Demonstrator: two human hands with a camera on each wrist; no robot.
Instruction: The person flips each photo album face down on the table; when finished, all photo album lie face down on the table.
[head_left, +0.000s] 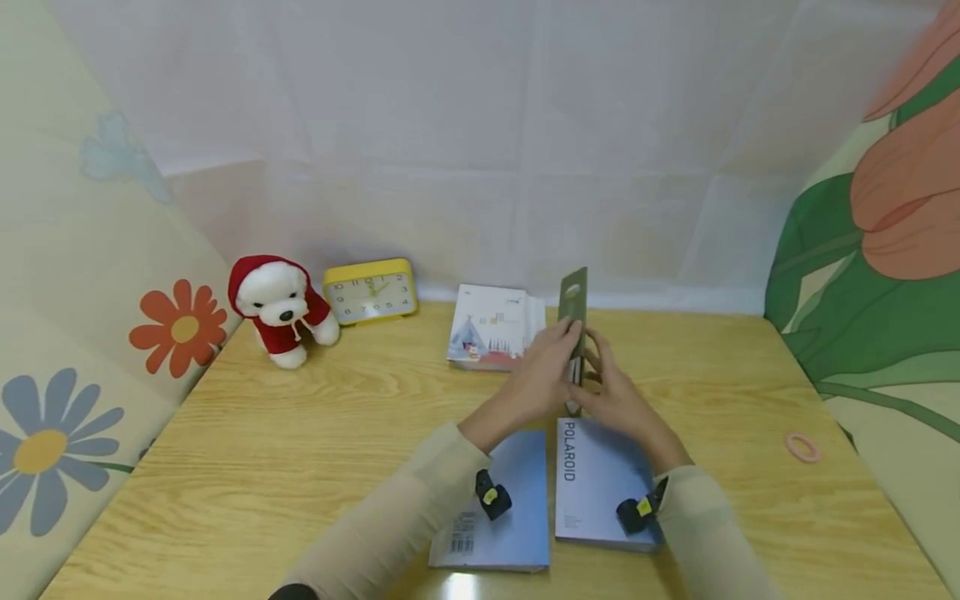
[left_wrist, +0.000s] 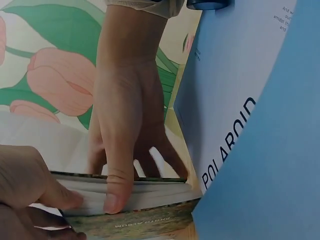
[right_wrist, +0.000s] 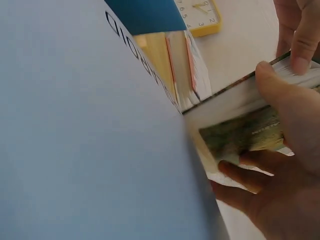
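Observation:
Both hands hold a photo album (head_left: 573, 287) with a dark green cover, upright and nearly edge-on above the middle of the table. My left hand (head_left: 538, 367) grips it from the left. From the other side my right hand (head_left: 621, 398) holds it, fingers spread behind the cover. In the left wrist view the right thumb (left_wrist: 117, 195) lies on the white page edges, and the album's cover (left_wrist: 145, 222) carries lettering. Just below the hands lie two blue-white books: one marked POLAROID (head_left: 600, 492) on the right, one with a barcode (head_left: 517, 508) on the left, partly hidden by the left arm.
White books (head_left: 491, 321) with a tent picture lie at the back, partly behind the left hand. A yellow clock (head_left: 371, 292) and a white plush dog (head_left: 281, 308) in red stand at the back left. A pink ring (head_left: 802, 447) lies at the right.

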